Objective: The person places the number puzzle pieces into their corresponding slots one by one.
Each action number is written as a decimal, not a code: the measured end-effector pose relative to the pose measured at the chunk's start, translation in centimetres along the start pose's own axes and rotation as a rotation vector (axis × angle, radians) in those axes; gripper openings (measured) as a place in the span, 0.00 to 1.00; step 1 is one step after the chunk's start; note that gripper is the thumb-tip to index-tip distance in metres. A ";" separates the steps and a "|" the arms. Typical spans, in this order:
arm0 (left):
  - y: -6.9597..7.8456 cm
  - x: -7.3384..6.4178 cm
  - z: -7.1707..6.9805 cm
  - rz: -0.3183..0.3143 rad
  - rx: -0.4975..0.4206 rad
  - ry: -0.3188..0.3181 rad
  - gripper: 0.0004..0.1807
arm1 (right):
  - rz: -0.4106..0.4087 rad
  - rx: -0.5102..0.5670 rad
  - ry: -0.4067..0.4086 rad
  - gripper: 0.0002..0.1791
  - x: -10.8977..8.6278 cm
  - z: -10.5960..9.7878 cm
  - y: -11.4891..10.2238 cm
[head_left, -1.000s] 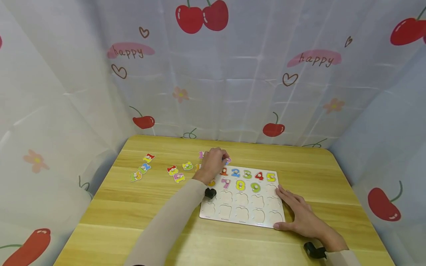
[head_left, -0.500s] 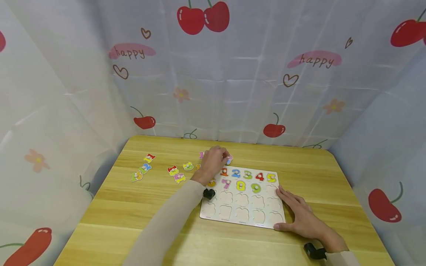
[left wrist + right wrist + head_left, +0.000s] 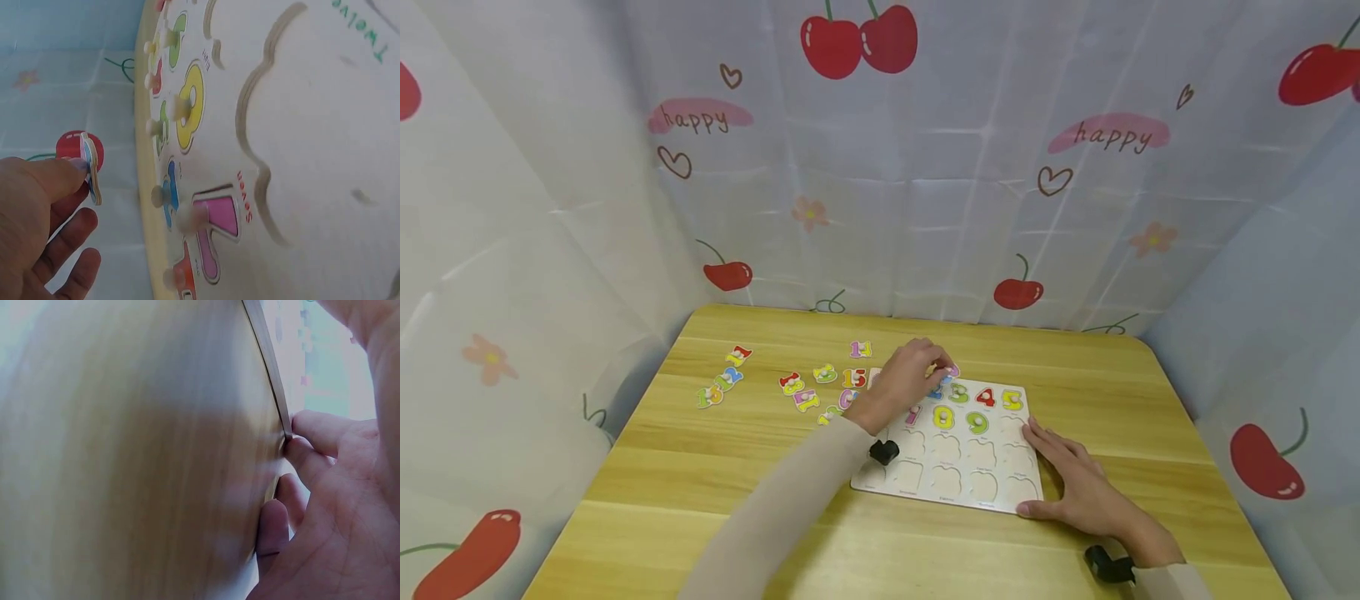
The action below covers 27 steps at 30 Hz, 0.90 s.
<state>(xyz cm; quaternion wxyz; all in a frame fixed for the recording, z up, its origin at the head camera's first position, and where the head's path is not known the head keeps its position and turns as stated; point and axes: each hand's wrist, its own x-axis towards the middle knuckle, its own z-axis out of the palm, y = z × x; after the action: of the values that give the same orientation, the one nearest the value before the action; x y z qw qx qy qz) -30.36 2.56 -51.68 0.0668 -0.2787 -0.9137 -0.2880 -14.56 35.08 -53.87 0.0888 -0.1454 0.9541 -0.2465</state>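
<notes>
A: Biggest first?
B: Curtain (image 3: 925, 167) behind, likely just a backdrop. Then counter (image 3: 640, 500), carrying everything.
A: Board?
B: Board (image 3: 921, 461) lies flat on the counter, slightly skewed, in front of the person. Probably there so both hands reach it.
A: Right hand?
B: Right hand (image 3: 1078, 492): fingers and thumb spread apart, along the right edge, thumb at the near corner. Not wrapped round anything. Reads as a brace, so the board won't slide.
A: Left?
B: Left hand (image 3: 906, 375) reaches over the board's far edge, thumb and fingertip pinched together on one piece, other fingers loose. A light pinch probably suits something that thin.
A: Where's that piece?
B: Held piece (image 3: 91, 169) is up off the board, beyond its far edge. Edge-on in the left wrist view; bluish and pinkish, can't read the number.
A: Others?
B: Loose pieces (image 3: 861, 349) are scattered left of the board, some right by it. Likely leaves the slots uncovered. Seated ones like 4 (image 3: 985, 397) and 9 (image 3: 977, 422) sit in the upper rows; visible lower slots are bare.
A: Smallest?
B: Knobs (image 3: 182, 107) stick up from seated pieces, presumably for fingertips.
</notes>
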 end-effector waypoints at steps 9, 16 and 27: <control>2.3 0.1 2.3 0.136 0.007 -0.094 0.06 | -0.006 0.005 0.001 0.69 0.1 0.1 0.3; 4.6 0.6 4.1 0.216 0.033 -0.175 0.07 | -0.013 -0.010 0.003 0.69 0.2 0.2 0.5; 7.3 1.3 6.8 0.279 0.198 -0.243 0.07 | -0.038 -0.010 0.026 0.70 0.1 0.0 0.3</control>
<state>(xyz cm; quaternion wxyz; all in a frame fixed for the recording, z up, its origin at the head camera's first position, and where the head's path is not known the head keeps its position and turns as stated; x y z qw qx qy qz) -27.17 11.91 -53.39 0.0223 -0.4273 -0.8915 -0.1488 -14.72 35.33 -54.02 0.0709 -0.1608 0.9534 -0.2451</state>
